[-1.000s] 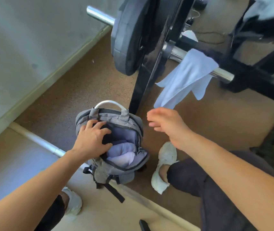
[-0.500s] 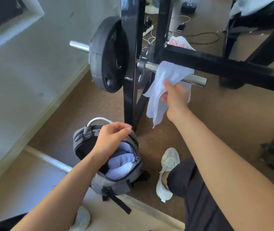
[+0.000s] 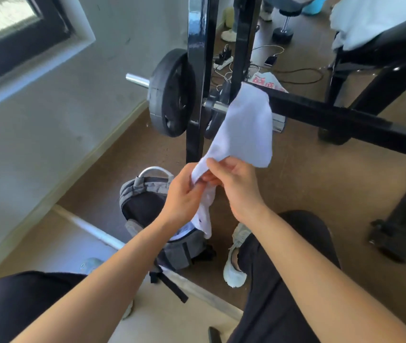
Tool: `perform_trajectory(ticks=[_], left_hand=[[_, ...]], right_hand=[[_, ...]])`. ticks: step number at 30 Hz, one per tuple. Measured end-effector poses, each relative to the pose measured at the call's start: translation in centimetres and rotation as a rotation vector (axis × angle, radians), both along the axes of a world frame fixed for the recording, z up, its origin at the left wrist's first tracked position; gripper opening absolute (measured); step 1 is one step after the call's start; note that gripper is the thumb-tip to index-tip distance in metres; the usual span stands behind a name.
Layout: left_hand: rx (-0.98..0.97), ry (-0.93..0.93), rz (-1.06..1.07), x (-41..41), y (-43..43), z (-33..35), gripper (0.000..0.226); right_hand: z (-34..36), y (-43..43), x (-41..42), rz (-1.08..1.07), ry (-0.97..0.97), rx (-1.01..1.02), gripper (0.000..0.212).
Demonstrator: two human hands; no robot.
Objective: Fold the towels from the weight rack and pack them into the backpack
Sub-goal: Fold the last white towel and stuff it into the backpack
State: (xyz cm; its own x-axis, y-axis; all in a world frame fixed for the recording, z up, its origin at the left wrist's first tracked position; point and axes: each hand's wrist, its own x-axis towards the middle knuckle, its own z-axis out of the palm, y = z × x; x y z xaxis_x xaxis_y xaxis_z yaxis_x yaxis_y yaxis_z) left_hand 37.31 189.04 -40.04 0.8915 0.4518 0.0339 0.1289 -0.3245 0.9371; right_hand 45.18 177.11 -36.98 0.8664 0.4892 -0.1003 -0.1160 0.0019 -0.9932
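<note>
Backpack [image 3: 145, 189]: I saw it standing open on the floor, with pale folded cloth [image 3: 183, 232] inside.
Left hand [image 3: 184, 191]: right above the backpack's mouth, fingers curled, pinching the towel [image 3: 246, 129].
Right hand [image 3: 236, 186]: above the backpack's right edge, thumb and fingers gripping the same towel.
Towel: above the backpack, long axis running up and away, tail hanging to its mouth. I couldn't tell whether the top touched anything.
Weight rack [image 3: 197, 95]: behind the backpack, upright.

No words can be read. The white bag [image 3: 267, 81] at one o'clock has red marks, but they are too blurry.
</note>
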Motion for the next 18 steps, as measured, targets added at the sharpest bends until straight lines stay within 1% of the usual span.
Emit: perform_trajectory(ticks=[2,4,5,7,9,12,14,16,17,18], left_hand=[[0.018,-0.044,0.028,-2.1,-0.2,1.6,0.024],[0.020,-0.102,0.042,-4.3,-0.3,3.3,0.020],[0.034,-0.124,0.036,-5.3,-0.2,4.1,0.019],[0.075,-0.132,0.004,-7.2,0.0,5.1,0.019],[0.114,-0.111,-0.038,-9.1,0.2,5.4,0.021],[0.129,-0.077,-0.070,-12.3,0.4,5.5,0.021],[0.119,-0.065,-0.102,-14.4,0.6,5.5,0.020],[0.091,-0.039,-0.152,-16.2,0.7,5.2,0.019],[0.089,-0.022,-0.176,-17.0,0.8,5.0,0.019],[0.098,-0.006,-0.198,-17.7,1.0,4.7,0.021]], right_hand=[[0.4,-1.2,-1.5,0.020,-0.168,-0.086,0.011],[0.4,-2.0,-3.5,0.024,-0.345,-0.199,0.021],[0.2,-2.2,-4.6,0.009,-0.397,-0.255,0.029],[-0.2,-2.2,-6.9,-0.042,-0.434,-0.324,0.042],[-0.7,-2.0,-8.5,-0.088,-0.496,-0.360,0.044],[-1.5,-1.7,-10.0,-0.130,-0.654,-0.442,0.040],[-2.0,-1.5,-10.5,-0.172,-0.738,-0.467,0.044],[-2.4,-1.3,-10.9,-0.127,-0.780,-0.467,0.055],[-2.7,-1.0,-11.0,-0.047,-0.806,-0.484,0.059],[-2.9,-0.7,-11.3,0.060,-0.835,-0.514,0.059]])
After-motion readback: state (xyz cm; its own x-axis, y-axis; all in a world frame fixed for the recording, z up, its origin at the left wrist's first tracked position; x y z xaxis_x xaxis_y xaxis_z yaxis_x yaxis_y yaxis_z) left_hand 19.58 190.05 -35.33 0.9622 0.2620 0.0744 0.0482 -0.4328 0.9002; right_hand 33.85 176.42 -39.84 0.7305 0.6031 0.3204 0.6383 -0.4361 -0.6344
